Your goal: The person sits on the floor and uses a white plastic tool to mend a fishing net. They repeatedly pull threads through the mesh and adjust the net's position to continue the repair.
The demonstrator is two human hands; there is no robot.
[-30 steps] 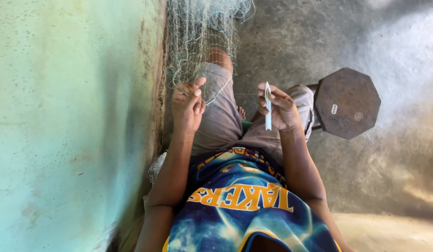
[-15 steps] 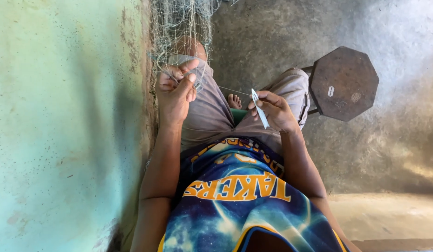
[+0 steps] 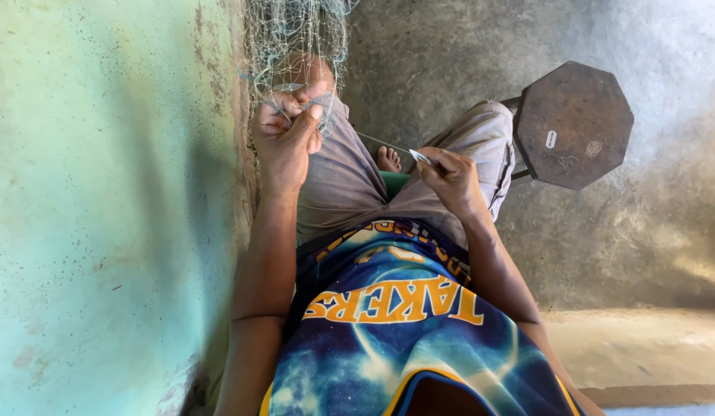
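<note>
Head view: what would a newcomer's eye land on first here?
Probably the pale green net hanging at top centre beside the green wall, with the left hand pinching its mesh. The right hand holds a thin netting needle, a taut line running from it toward the net. A dark octagonal stool stands at upper right.

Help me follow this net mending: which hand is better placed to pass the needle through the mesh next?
Probably the right hand: it already holds the netting needle, with twine running to the fishing net. The left hand is busy pinching the mesh.
</note>
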